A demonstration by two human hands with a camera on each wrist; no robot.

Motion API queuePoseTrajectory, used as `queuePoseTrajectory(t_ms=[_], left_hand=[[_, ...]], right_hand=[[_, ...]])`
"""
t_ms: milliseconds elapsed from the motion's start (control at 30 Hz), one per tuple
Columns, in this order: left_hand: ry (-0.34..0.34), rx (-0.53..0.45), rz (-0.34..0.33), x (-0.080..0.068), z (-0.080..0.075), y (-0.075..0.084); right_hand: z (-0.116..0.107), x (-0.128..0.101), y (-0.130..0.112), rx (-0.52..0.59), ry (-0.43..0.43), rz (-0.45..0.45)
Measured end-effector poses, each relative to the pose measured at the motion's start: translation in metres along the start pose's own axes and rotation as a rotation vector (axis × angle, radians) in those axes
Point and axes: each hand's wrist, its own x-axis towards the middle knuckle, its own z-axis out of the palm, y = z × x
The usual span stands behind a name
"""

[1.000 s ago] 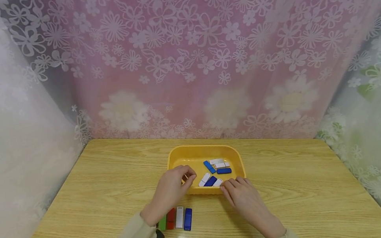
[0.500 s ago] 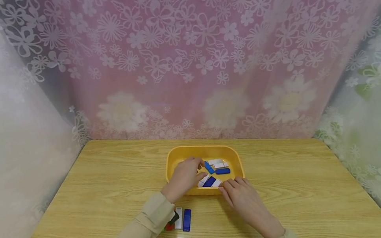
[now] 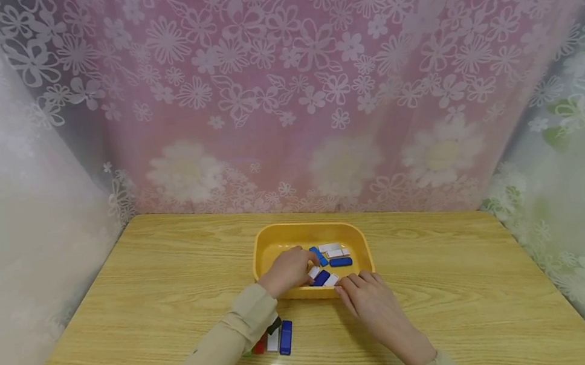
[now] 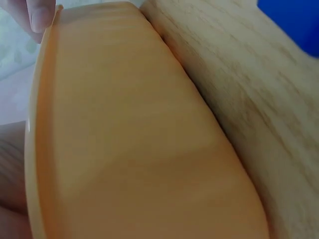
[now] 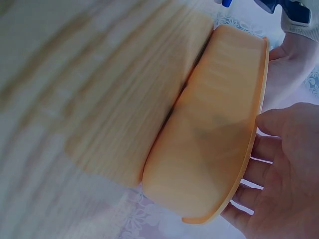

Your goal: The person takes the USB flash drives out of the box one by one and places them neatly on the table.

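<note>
Reaching left hand (image 3: 288,270) into yellow tray (image 3: 267,247) at mid-desk (image 3: 146,285), fingers curling over white stick (image 3: 314,272), grip unclear; resting right hand (image 3: 370,301), fingers straight, against tray's near rim.

**Colours on the desk, quick rundown**

Yellow-orange tray (image 3: 284,237) holds blue and white sticks (image 3: 340,262). Light wood-grain surface (image 3: 172,270). Row beside the sleeve: blue stick (image 3: 286,336), white, red, maybe green, mostly hidden. Pink curtain (image 3: 286,86) has white flower lace.
</note>
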Motion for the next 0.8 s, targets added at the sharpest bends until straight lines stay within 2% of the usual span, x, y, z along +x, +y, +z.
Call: queuePoseTrajectory(t_ms=[233,433,567,667,800], left_hand=[[-0.010,0.007,0.000,0.0019,-0.0007,-0.0024],[0.025,-0.030,0.040,0.0012,0.0001,-0.0051],[0.046,-0.100,-0.007,0.0000,-0.0002,-0.0073],[0.089,-0.122,-0.037,-0.0007,-0.0009,-0.0090],[0.155,-0.138,-0.028,-0.0022,-0.0033,-0.0097]], right_hand=[[-0.0003,0.0004,-0.0002,0.008,0.014,-0.003],[0.0001,-0.0003,0.0001,0.011,0.025,-0.013],[0.0002,-0.0002,-0.0001,0.007,0.023,-0.012],[0.0000,-0.0003,-0.0004,0.003,0.013,-0.007],[-0.0004,-0.0005,-0.0008,0.004,0.002,0.002]])
